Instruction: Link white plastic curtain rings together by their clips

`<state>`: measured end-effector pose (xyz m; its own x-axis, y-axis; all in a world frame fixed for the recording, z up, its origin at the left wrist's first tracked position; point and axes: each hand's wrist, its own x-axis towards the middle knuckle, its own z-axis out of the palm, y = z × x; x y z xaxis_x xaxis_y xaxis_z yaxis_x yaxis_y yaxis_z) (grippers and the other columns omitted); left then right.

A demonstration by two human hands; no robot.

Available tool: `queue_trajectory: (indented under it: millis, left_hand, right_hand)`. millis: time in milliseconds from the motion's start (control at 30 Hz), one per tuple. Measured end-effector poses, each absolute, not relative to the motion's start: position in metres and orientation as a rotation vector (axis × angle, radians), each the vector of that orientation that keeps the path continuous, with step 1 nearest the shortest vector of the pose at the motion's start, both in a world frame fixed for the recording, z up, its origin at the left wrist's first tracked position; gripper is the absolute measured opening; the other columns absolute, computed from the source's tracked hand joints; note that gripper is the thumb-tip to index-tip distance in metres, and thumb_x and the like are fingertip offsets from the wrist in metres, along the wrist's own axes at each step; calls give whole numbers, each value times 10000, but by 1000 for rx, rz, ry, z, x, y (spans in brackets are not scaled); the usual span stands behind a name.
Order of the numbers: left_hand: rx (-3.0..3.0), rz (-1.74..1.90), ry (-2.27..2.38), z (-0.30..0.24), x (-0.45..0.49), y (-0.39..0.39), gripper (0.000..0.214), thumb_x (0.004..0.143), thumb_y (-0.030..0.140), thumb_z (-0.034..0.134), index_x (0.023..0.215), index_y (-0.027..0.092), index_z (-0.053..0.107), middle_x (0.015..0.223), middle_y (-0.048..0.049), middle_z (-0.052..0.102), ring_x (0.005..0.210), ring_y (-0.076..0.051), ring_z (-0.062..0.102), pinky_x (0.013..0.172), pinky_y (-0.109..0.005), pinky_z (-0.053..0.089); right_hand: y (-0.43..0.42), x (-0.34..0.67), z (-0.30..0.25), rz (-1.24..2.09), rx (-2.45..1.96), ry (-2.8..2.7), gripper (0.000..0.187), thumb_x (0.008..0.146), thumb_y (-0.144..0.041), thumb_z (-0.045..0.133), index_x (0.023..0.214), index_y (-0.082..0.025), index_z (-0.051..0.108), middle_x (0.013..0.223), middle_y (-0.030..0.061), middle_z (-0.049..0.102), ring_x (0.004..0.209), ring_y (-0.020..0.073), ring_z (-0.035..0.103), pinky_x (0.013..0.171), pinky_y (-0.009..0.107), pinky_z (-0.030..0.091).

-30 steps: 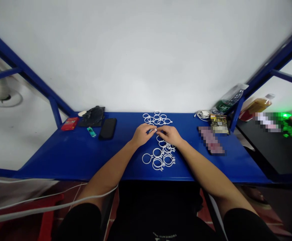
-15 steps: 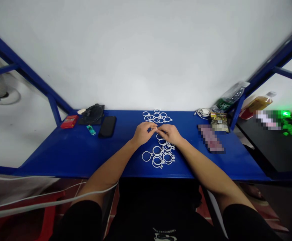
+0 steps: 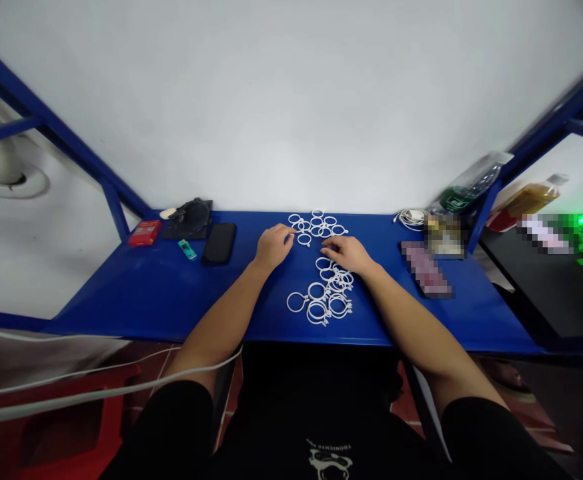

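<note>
Two groups of thin white rings with small clasps lie on the blue table (image 3: 161,293). My left hand (image 3: 273,245) is beside the far group, its index finger stretched toward a ring (image 3: 304,245) at that group's near edge. I cannot tell whether the fingertip touches it. Nothing shows in the left hand. My right hand (image 3: 347,253) hovers just beyond the near group, fingers apart, with nothing visible in them. Below it, several overlapping rings (image 3: 317,302) are heaped toward the table's front edge, and one ring (image 3: 296,302) sits at their left.
Leftward are a black phone (image 3: 219,243), a teal item (image 3: 187,249), a red box (image 3: 145,233) and a crumpled black bag (image 3: 191,217). On the right lie a white cable (image 3: 411,219), a blurred flat item (image 3: 426,267) and a plastic bottle (image 3: 471,183).
My hands were together, fingertips pinching something small and white. They have since parted, left hand leftward, right hand rightward. A ring now shows at the far group's near edge.
</note>
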<state>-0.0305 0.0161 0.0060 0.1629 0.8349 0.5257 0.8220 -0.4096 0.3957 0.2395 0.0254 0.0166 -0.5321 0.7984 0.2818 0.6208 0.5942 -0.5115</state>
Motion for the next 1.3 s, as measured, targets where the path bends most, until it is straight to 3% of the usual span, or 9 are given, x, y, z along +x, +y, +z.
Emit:
queue_trajectory:
  millis: [100,200,400,567,700,800,933,1167,1300]
  left_hand:
    - [2274,1124,1714,1,-29,19,254,933,175,670,1172,216,746,1241,-72,752,947,-227,742,930,-379,583]
    - [2245,1208,1636,1,-22,14,279,929,236,713,1206,215,737,1349,-85,712,1134,-247,716,1040,-398,567]
    - [2425,1047,1308,11,-11,-1,222,972,287,688,1170,206,747,1130,-64,771,1046,-219,719,993,-404,578]
    - [2646,784,1054,8,4,-11,296,985,327,680,1259,228,735,1339,-98,692,1228,-262,641,1092,-478,510]
    - [2656,622,1065,4,8,-11,277,989,411,680,1191,245,773,1332,-87,702,1228,-284,639,1071,-508,503]
    - [2632,652,1075,1,4,-4,222,1003,367,659,1132,244,791,1278,-77,735,1210,-264,658,1083,-498,496]
    - [2623,718,1053,-1,-2,1,164,986,297,676,1093,258,794,1212,-60,764,1159,-246,691,1061,-472,519]
    - [2520,874,1202,5,1,-4,349,967,349,722,1298,238,706,1258,-90,751,1154,-267,703,1041,-486,543]
    - [2478,1078,1177,9,1,-3,215,979,300,706,1178,230,743,1220,-78,766,1163,-238,706,1048,-457,543]
  right_hand:
    - [25,241,20,502,-1151,-2359,258,969,-342,682,1184,-211,739,967,26,799,752,164,683,737,286,484]
    - [22,244,31,451,-1203,-2387,263,980,-331,664,1203,-213,736,1027,42,803,807,184,699,754,299,483]
    - [16,252,49,415,-1369,-2555,215,962,-379,686,1107,-239,762,1041,49,801,924,231,718,742,299,464]
    - [22,259,44,461,-1354,-2590,150,946,-303,680,1039,-238,777,1015,47,793,918,215,714,769,281,471]
    - [27,262,36,593,-1243,-2598,177,936,-262,660,1050,-214,786,1007,55,786,893,202,705,789,276,488]
    - [28,261,34,719,-1170,-2594,209,940,-291,662,1093,-212,781,978,43,777,836,182,690,763,269,487]
    - [25,254,30,603,-1175,-2586,142,898,-225,695,1009,-212,782,917,38,760,797,177,663,740,273,460]
    - [14,239,32,623,-1077,-2379,106,940,-224,628,962,-197,729,847,17,747,724,153,627,696,261,442]
    - [4,229,35,640,-967,-2228,166,984,-315,614,995,-196,728,904,42,762,751,165,649,728,282,492]
